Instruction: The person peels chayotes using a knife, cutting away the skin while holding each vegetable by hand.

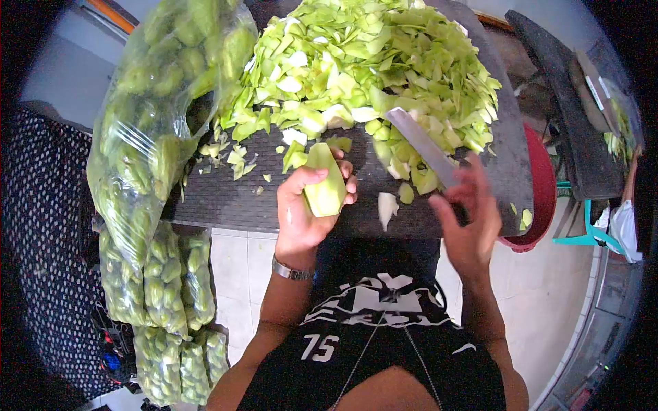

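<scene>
My left hand (296, 214) is wrapped round a peeled pale-green chayote (325, 183), held upright over the front edge of the dark ridged table (240, 198). To the right, my right hand (474, 222) grips a knife (422, 144) with a broad, flat blade. The blade points up and left, toward the pile, apart from the chayote. Its handle is mostly hidden by my fingers. Behind both hands a big heap of cut green slices (370, 61) covers the back of the table. A few loose pieces, including a whitish scrap (387, 209), lie near the front edge.
A large clear plastic bag of green chayotes (147, 130) leans over the table's left side. Several smaller filled bags (164, 281) are on the floor below it. A red tub (545, 185) stands under the right edge. Farther right are another dark table (569, 116) and a teal stool (591, 226).
</scene>
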`<state>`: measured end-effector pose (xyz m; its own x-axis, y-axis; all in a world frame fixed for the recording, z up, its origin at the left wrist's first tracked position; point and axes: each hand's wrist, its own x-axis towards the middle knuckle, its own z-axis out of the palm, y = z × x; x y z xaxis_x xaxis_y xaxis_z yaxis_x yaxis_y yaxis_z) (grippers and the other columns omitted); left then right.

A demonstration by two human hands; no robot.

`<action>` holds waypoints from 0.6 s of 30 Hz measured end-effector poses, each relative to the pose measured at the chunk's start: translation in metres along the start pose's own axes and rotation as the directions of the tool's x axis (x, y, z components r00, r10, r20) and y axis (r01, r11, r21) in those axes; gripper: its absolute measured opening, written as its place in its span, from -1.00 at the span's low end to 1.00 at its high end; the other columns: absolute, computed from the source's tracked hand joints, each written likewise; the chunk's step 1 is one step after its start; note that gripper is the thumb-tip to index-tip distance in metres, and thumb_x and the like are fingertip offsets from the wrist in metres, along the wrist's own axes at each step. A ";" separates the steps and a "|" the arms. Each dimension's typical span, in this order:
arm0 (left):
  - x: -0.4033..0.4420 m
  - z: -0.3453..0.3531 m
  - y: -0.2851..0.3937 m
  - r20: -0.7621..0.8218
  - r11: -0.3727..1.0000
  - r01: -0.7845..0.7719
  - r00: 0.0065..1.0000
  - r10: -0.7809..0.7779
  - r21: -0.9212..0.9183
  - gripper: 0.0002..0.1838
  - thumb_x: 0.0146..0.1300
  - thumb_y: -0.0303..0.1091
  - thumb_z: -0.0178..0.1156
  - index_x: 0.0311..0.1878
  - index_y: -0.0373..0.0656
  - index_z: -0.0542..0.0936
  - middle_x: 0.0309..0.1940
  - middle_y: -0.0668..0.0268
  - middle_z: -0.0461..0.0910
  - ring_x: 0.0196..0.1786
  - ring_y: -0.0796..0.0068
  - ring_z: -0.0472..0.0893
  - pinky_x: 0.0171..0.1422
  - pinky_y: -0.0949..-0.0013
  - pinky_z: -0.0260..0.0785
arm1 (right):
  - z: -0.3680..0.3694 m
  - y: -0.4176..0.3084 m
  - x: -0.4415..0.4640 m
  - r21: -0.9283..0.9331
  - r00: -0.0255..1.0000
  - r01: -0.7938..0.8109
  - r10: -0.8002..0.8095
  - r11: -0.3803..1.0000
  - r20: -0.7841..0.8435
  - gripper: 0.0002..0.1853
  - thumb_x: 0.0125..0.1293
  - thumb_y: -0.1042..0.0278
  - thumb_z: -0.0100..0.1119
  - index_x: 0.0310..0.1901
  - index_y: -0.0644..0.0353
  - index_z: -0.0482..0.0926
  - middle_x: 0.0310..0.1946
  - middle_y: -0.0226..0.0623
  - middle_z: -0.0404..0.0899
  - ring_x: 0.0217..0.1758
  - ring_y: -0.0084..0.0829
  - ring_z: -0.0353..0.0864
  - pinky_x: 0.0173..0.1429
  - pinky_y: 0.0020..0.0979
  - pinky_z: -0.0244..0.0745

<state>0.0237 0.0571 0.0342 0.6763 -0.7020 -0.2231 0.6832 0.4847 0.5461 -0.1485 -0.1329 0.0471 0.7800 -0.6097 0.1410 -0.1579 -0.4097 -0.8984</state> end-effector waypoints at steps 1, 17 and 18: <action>-0.002 0.000 -0.001 -0.008 1.000 -0.001 1.000 0.001 0.015 -0.51 0.18 -0.17 0.17 0.10 -0.29 0.48 -0.23 0.15 0.52 -0.23 0.25 0.54 -0.22 0.30 0.42 | 0.000 -0.004 0.004 -0.026 0.990 0.075 -0.078 0.997 -0.115 -0.60 0.19 0.50 0.51 0.07 0.25 0.65 -0.11 -0.20 0.70 -0.19 -0.40 0.72 -0.03 -0.35 0.67; 0.019 0.000 -0.012 -0.139 0.991 0.022 0.990 -0.040 -0.134 -0.62 0.51 -0.10 0.09 0.13 -0.21 0.56 -0.12 0.13 0.67 -0.14 0.27 0.64 -0.01 0.27 0.54 | -0.015 0.041 0.022 -0.588 0.993 0.101 -0.118 0.803 0.009 -0.35 0.25 0.35 0.45 0.35 0.28 0.43 0.03 0.08 0.54 0.04 0.08 0.65 0.17 -0.08 0.59; 0.020 -0.001 -0.015 -0.133 0.988 0.020 0.990 -0.040 -0.151 -0.60 0.51 -0.09 0.08 0.14 -0.24 0.56 -0.11 0.11 0.67 -0.14 0.25 0.64 -0.01 0.26 0.54 | -0.014 0.041 0.021 -0.595 0.990 0.109 -0.138 0.796 -0.003 -0.34 0.26 0.36 0.44 0.36 0.28 0.42 0.04 0.08 0.52 0.05 0.09 0.64 0.17 -0.08 0.59</action>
<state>0.0277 0.0359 0.0212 0.6791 -0.6451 -0.3503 0.7301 0.5439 0.4137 -0.1471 -0.1717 0.0189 0.7922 -0.5499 0.2647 -0.4016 -0.7964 -0.4522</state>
